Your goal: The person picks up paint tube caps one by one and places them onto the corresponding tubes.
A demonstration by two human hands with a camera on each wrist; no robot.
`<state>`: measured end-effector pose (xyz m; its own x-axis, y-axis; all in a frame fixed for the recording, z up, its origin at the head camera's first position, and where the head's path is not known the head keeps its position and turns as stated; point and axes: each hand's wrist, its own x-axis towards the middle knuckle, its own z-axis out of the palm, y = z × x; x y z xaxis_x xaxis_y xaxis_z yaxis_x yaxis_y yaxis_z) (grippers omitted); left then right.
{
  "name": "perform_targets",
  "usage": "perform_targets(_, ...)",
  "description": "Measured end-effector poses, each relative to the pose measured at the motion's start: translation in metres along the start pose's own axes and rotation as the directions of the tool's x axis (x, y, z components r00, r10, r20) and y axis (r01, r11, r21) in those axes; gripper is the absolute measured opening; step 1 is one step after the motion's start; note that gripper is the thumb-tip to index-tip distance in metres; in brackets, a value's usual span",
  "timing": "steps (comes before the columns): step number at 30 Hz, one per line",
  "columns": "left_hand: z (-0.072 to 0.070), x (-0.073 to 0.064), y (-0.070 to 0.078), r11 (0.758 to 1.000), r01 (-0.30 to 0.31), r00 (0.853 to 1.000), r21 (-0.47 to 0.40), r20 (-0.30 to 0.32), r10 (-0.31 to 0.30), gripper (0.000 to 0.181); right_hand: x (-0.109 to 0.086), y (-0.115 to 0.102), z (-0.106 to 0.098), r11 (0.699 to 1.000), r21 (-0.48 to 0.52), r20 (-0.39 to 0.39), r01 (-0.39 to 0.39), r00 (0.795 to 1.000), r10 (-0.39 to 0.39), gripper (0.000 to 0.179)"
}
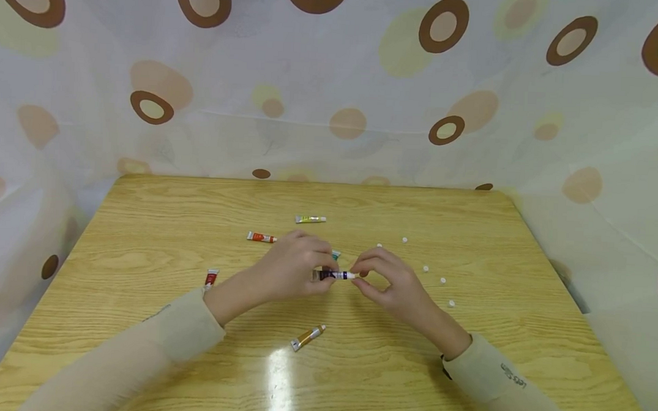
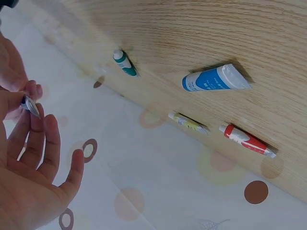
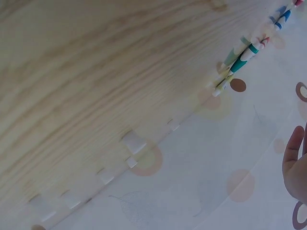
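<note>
In the head view my left hand [image 1: 299,267] pinches a small dark-blue paint tube [image 1: 334,275] between thumb and fingers, its white end pointing right. The thumb and fingertips of my right hand [image 1: 394,283] close on that white cap. In the left wrist view, the tube's flat silver end [image 2: 31,106] sticks out from the left hand's pinch, with the other fingers spread. A teal tube [image 1: 335,255] lies just behind the hands. Only part of my right hand [image 3: 295,165] enters the right wrist view, at its right edge.
Around the hands on the wooden table [image 1: 178,370] lie yellow [image 1: 310,219], orange-red [image 1: 261,237], dark-red [image 1: 210,278] and ochre [image 1: 308,337] tubes. A blue tube [image 2: 208,80] shows in the left wrist view. Several loose white caps [image 1: 425,268] are scattered at right. Patterned cloth [image 1: 334,83] surrounds the table.
</note>
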<state>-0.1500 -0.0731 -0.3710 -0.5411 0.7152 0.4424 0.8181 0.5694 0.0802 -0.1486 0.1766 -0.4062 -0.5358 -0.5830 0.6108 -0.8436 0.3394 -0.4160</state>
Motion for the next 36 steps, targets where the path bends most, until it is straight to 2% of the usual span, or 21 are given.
perform_targets(11, -0.0006, 0.0017, 0.0006, 0.997, -0.059, 0.997, 0.053, -0.037, 0.061, 0.007, -0.0005, -0.0015, 0.0001, 0.999, 0.011, 0.016, -0.036, 0.999, 0.036, 0.016)
perform_targets(15, -0.0003, 0.001, 0.0004, 0.998, -0.05, 0.998, 0.049, -0.025, 0.051, 0.007, -0.0012, -0.0016, 0.0002, 0.998, -0.001, 0.026, -0.056, 0.998, 0.056, 0.018)
perform_targets(20, -0.0008, -0.0012, -0.0005, 0.999, -0.026, 1.0, 0.029, -0.001, 0.026, 0.009, -0.0017, -0.0033, -0.0008, 0.998, 0.006, 0.031, -0.068, 0.997, 0.068, 0.029)
perform_targets(26, -0.0011, -0.0035, -0.0026, 1.0, -0.001, 1.0, -0.001, 0.016, 0.001, 0.01, -0.0003, -0.0047, -0.0006, 1.0, 0.006, 0.006, -0.018, 1.0, 0.018, 0.031)
perform_targets(32, -0.001, -0.0029, -0.0024, 1.0, -0.014, 1.0, -0.012, -0.003, 0.014, 0.008, 0.0015, -0.0054, 0.0001, 1.0, 0.023, 0.003, 0.005, 1.0, -0.005, 0.028)
perform_targets(36, -0.0015, -0.0021, -0.001, 1.0, -0.026, 1.0, -0.012, -0.012, 0.026, 0.007, 0.0016, -0.0067, -0.0004, 0.999, 0.033, -0.001, -0.009, 1.0, 0.009, 0.026)
